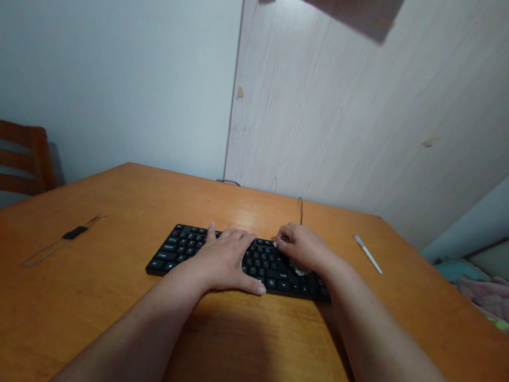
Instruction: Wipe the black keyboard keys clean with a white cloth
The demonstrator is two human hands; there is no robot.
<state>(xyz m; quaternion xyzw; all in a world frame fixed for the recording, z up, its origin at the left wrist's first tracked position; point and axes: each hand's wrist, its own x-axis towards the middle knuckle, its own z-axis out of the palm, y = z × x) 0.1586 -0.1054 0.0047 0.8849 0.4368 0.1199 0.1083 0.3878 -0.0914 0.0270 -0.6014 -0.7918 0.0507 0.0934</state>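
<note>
Kbd [269, 264]: may skid if your L hand [225, 260], fingers apart, eases; your R hand [305, 247], clamped on pale cloth [299, 271], may snag keys [168, 256].

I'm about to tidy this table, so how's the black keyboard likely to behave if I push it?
The keyboard looks like a thin, flat slab, so it should slide stiffly as one piece and seems unlikely to roll or tip. The dark cord behind it might drag if attached, though the right hand hides where it leads.
</note>
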